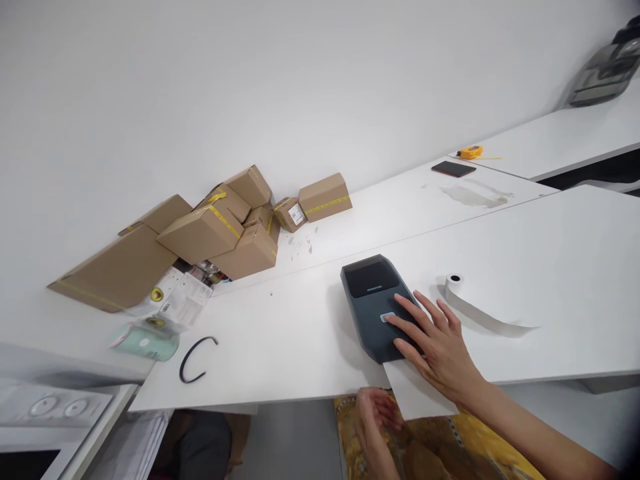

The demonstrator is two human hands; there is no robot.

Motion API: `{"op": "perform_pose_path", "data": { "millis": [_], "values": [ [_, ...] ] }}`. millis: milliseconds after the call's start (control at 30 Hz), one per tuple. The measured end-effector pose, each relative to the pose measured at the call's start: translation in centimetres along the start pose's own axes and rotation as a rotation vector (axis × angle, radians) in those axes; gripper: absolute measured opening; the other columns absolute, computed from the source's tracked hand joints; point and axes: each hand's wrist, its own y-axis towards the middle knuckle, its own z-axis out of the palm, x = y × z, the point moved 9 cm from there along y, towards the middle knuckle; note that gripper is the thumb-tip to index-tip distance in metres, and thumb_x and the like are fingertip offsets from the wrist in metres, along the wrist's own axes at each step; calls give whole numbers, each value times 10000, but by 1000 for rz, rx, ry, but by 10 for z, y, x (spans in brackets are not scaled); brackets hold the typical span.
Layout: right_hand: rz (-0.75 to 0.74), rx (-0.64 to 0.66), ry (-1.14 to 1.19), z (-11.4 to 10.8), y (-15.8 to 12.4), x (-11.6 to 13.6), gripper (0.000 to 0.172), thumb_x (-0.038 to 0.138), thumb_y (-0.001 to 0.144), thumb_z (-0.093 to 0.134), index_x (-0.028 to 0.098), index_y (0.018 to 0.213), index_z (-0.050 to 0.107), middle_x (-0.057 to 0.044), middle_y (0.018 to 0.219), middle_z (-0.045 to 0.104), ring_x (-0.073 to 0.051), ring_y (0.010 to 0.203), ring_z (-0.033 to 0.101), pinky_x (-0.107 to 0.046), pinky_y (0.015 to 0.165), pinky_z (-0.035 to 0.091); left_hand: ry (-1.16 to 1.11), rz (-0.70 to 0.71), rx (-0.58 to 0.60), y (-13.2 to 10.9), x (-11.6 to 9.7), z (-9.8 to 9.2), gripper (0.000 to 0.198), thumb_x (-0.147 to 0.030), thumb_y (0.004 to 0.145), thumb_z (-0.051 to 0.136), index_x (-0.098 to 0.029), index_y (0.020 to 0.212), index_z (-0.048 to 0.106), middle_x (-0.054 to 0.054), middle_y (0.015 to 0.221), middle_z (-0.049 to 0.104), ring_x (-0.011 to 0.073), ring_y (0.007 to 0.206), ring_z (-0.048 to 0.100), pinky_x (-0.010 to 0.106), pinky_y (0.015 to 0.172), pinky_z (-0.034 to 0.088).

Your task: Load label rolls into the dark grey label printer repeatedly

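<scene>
A dark blue-grey label printer (364,320) with a black window lies on the white table. My right hand (440,347) rests over its right side with fingers spread, a fingertip on the light-coloured button (387,318). From the printer's near end a white paper sheet (417,393) reaches past the table edge, partly under my right hand. My left hand (377,420) hangs below the table edge beside that sheet, its fingers loosely bent and apart, with nothing visible in it. A roll of white paper strip (454,285) stands right of the printer, partly unrolled.
Several cardboard boxes (200,233) are piled against the wall at the left. Nearer are plastic-wrapped packages (185,300), a mint-green package (145,342) and a black headband (184,367). At the back right lie a dark phone-like slab (453,169) and a yellow tape measure (470,153).
</scene>
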Motion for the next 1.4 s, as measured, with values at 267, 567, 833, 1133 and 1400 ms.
{"op": "perform_pose_path", "data": {
  "millis": [267,567,833,1133,1400],
  "values": [
    [30,10,92,0,-7,-3,341,351,986,557,340,1325,595,-65,1563,488,-351,1496,339,-600,1174,264,235,407,19,6,-72,33,753,-603,926,527,-240,1556,330,117,1667,301,291,1501,360,366,1152,427],
    [663,129,536,32,-64,-62,521,516,1047,327,470,1565,303,41,1665,327,-290,1530,308,-553,1191,381,255,429,86,8,-75,43,629,-542,1017,392,-258,1577,351,52,1686,289,233,1554,260,335,1242,309],
    [534,102,499,16,-43,-53,523,494,1057,334,476,1576,276,25,1671,317,-298,1554,238,-603,1218,291,272,560,71,4,-100,44,598,-496,1027,393,-221,1558,407,60,1682,296,246,1560,245,347,1261,275],
    [147,-50,436,-16,81,-43,521,438,1052,339,310,1557,354,-88,1554,483,-305,1416,455,-502,1163,364,65,687,42,42,-182,56,582,-500,1018,400,-220,1528,408,116,1523,543,264,1448,464,407,1217,361],
    [373,0,449,6,190,-73,510,579,1024,302,273,1348,552,-84,1286,680,-327,1142,639,-498,985,475,333,469,89,114,-157,79,427,-392,988,493,-206,1369,537,142,1479,567,238,1371,537,345,1082,474]
  ]
}}
